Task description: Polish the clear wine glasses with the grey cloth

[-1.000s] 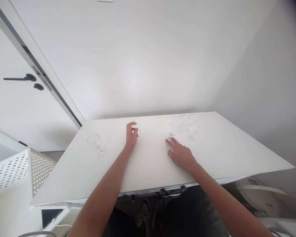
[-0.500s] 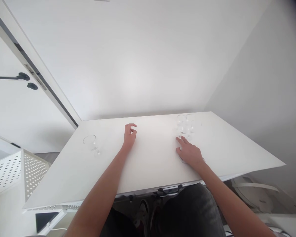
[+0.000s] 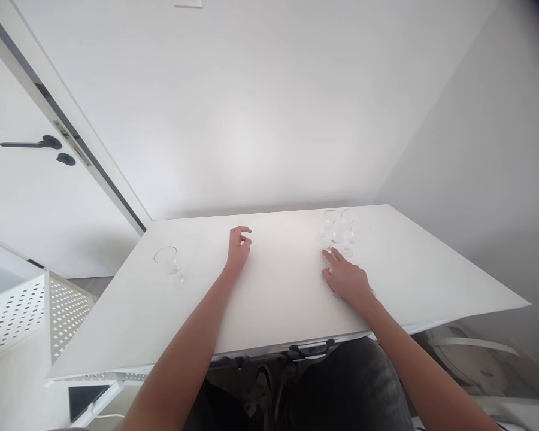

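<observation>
two hands rest on a white table (image 3: 273,311), well apart from each other. the left hand (image 3: 239,252) sits near the middle, fingers loosely curled, thumb and forefinger slightly parted, gripping nothing. at its 9 o'clock, well apart, a single glass (image 3: 167,261) stands upright. the right hand (image 3: 348,280) lies palm down, fingers spread and pointing to 11 o'clock, closed on nothing. just beyond its fingertips, at 12 o'clock, a cluster of clear glasses (image 3: 340,230) stands near the far edge; whether a fingertip touches the nearest one cannot be told. at the scene's 9 o'clock is a white door (image 3: 18,197) with a dark handle (image 3: 32,143), at 8 o'clock a perforated panel (image 3: 22,311).
</observation>
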The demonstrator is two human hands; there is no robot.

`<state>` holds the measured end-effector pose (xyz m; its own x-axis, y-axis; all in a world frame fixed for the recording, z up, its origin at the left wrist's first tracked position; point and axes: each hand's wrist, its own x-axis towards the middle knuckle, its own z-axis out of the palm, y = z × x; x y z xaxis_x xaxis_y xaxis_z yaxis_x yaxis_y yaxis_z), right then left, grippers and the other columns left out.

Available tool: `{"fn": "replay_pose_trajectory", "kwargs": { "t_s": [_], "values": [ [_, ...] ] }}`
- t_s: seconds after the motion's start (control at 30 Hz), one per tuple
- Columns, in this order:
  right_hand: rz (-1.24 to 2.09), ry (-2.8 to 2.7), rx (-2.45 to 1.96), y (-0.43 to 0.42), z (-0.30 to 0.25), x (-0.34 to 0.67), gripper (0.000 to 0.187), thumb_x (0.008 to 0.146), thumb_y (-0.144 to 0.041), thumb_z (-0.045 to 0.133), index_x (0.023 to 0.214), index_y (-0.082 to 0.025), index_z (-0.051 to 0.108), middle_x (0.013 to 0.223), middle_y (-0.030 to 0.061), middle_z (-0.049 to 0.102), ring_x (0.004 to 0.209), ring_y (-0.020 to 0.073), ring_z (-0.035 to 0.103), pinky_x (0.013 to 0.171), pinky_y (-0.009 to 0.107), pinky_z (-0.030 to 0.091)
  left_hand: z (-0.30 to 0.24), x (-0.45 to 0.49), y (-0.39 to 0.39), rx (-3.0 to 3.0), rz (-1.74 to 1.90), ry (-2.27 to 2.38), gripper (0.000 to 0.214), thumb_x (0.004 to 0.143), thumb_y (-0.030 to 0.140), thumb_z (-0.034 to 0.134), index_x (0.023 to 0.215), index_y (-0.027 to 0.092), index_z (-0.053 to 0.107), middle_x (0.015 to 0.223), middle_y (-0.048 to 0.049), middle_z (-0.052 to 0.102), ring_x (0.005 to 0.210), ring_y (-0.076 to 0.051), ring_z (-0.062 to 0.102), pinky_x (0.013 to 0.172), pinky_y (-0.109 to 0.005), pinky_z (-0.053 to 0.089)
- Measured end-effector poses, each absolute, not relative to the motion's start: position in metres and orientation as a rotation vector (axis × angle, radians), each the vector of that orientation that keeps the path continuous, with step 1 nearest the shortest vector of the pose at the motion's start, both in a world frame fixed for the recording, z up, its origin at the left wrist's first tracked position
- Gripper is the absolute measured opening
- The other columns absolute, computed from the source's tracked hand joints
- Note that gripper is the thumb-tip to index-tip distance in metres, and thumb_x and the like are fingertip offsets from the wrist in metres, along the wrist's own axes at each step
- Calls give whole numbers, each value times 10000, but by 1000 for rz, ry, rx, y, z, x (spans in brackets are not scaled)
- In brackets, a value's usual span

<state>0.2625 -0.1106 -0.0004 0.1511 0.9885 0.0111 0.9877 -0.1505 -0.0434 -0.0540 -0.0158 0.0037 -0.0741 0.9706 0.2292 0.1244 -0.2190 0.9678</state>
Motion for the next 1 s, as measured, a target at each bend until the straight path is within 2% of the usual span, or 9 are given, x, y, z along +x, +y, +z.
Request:
{"fn": "replay_pose_trajectory", "kwargs": {
  "t_s": [0.17, 0.27, 0.4, 0.5, 0.57, 0.67, 0.83, 0.93, 1.0],
  "values": [
    [-41, -1977, -2367, -119, 1, 256, 603, 981, -346, 334, 1582, -387, 354, 1628, 89, 390, 860, 275, 728, 726, 427, 536, 5, -54, -17, 1414, 1376, 1247, 264, 790, 137, 505, 997, 261, 612, 1188, -55, 466, 778, -121, 513, 560, -239, 456],
    [-127, -1902, -2367, -138, -2, 247, 558, 987, -338, 347, 1533, -355, 462, 1573, 132, 460, 780, 254, 725, 670, 398, 522, 4, -54, -16, 1421, 1369, 1242, 264, 786, 134, 505, 984, 261, 625, 1177, -58, 471, 787, -128, 509, 554, -238, 450],
    [-206, -1943, -2107, -170, -10, 229, 446, 978, -303, 405, 1350, -290, 652, 1523, 97, 518, 674, 164, 680, 563, 307, 468, 1, -53, -14, 1419, 1363, 1233, 257, 793, 136, 490, 969, 262, 629, 1166, -58, 459, 794, -131, 494, 546, -230, 442],
    [-122, -1948, -1766, -186, -6, 200, 320, 971, -268, 462, 1148, -252, 728, 1233, 64, 692, 590, 117, 614, 538, 276, 439, -1, -51, -13, 1420, 1351, 1254, 243, 803, 135, 488, 962, 248, 634, 1147, -60, 456, 779, -121, 490, 555, -223, 436],
    [6, -1926, -1499, -193, 7, 169, 262, 969, -241, 490, 1076, -237, 730, 994, 43, 720, 616, 125, 616, 586, 267, 463, -1, -51, -14, 1433, 1323, 1257, 230, 821, 142, 492, 968, 245, 637, 1149, -56, 467, 748, -106, 484, 563, -221, 430],
    [279, -1925, -1187, -203, 42, 106, 257, 966, -222, 511, 1137, -234, 703, 895, 41, 696, 652, 137, 616, 630, 265, 476, 1, -52, -16, 1402, 1324, 1226, 183, 849, 156, 492, 959, 234, 617, 1111, -49, 505, 670, -82, 457, 546, -220, 405],
    [538, -2081, -1075, -190, 95, 3, 468, 978, -291, 467, 1444, -298, 505, 857, 10, 667, 694, 164, 603, 622, 286, 442, 9, -55, -23, 1355, 1294, 1156, 104, 915, 226, 500, 990, 238, 571, 997, -27, 579, 575, -55, 482, 531, -219, 388],
    [536, -2143, -1047, -157, 92, -43, 558, 954, -323, 423, 1511, -343, 396, 805, -10, 586, 675, 178, 544, 633, 316, 435, 11, -55, -24, 1299, 1327, 1131, 99, 948, 313, 500, 1002, 244, 545, 1061, -31, 630, 483, -34, 468, 477, -224, 354],
    [628, -2088, -992, -132, 76, -69, 573, 915, -346, 443, 1486, -393, 424, 695, -16, 482, 613, 188, 459, 668, 380, 455, 11, -54, -23, 1267, 1343, 1108, 129, 954, 358, 506, 994, 241, 543, 1078, -38, 664, 433, -27, 423, 439, -227, 311]
  ]
}}
